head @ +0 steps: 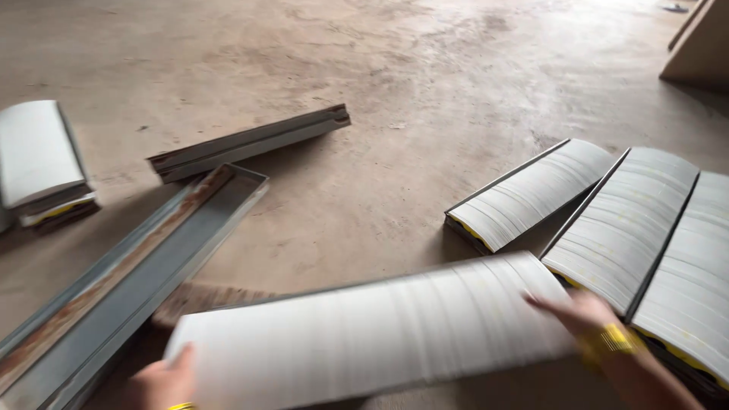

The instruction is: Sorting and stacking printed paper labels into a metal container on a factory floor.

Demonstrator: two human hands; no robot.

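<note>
Concrete floor, seen from above: your two hands grip one long stack of white printed sheets (372, 342), fanned so its page edges show as fine ribs. Your left hand (163, 380) clasps the near-left end at the bottom of the frame; your right hand (585, 315), a yellow band (611, 339) at the wrist, presses fingers down on the far-right end. Both are blurred, so you cannot tell how tightly the fingers close, but each plainly holds its end. The stack's long axis runs left to right, rising slightly toward the right, and it lies directly between your hands, neither one nearer than the other.

Just under its left end sits a rusty patterned plate (213, 298). To the left, a long grey metal trough (129, 281) with a rust-streaked lip runs diagonally up and away; beyond it lies a shorter metal channel (250, 143).

To the right, three similar stacks lie side by side, the closest (531, 193) just beyond your right hand, then two more (626, 220) (695, 266) touching each other. At the far left edge rests another pile of sheets (38, 163). A wooden board (699, 42) leans in the top-right corner on the bare floor (425, 68).
</note>
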